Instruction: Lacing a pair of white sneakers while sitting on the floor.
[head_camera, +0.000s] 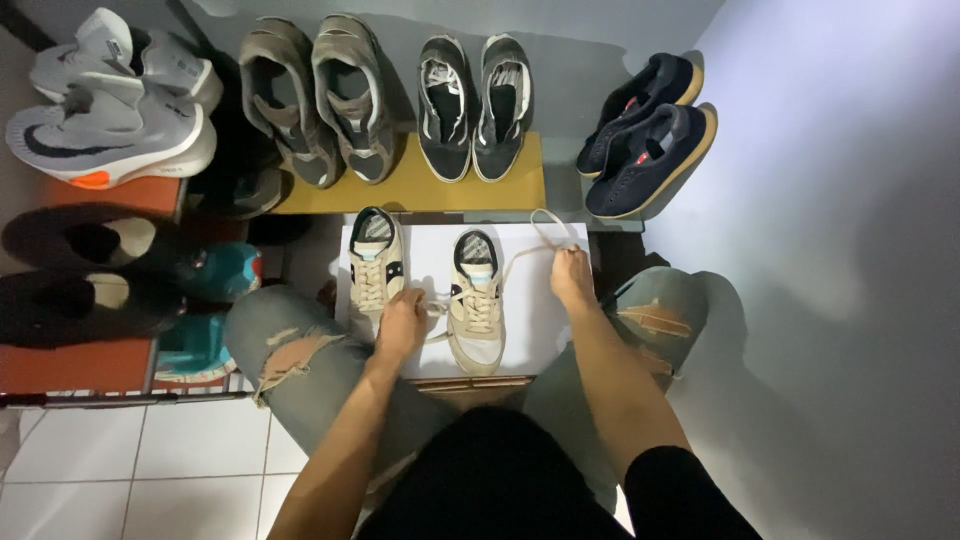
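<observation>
I am crouched in torn jeans over a pair of beige sneakers on a white sheet (540, 330), lacing the right-hand sneaker (478, 300). My right hand (572, 278) has its fingers pinched on a cream lace (545, 222), pulled out and up so it loops above my knuckles; my left hand (400, 326) rests beside the same shoe with its fingers curled over the other lace end, though I cannot tell how firmly they grip. The laces cross through the eyelets, but no knot or bow shows, so I judge this shoe threaded and not yet tied. The left-hand sneaker (376, 262) looks laced, its ends hidden by my hand. Past the sheet lies a mustard mat (420, 185) carrying grey shoes (318, 100) and black-and-white trainers (475, 105), with navy sneakers (648, 130) by the pale wall, a low rack (90, 365) of shoes to my left, and white floor tiles (150, 460).
</observation>
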